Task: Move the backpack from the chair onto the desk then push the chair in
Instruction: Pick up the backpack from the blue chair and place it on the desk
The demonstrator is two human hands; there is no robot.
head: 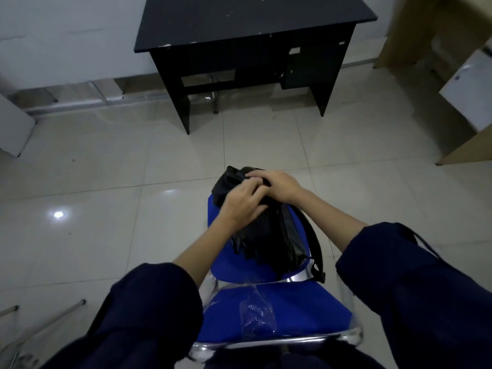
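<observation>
Blue chair (pixel 266 315) seat bearing backpack (pixel 266 235), both hands' fingers (pixel 255 189) curled gripping its top

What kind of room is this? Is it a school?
Probably an office or study room, though I can't be sure. There's a black desk against the wall, a blue chair with a backpack on it, a shiny tiled floor and a wooden desk at the right.

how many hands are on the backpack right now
2. The left hand rests on the near top of the backpack; the right hand grips its far top, beside the left. Whether either has closed fully is unclear.
</observation>
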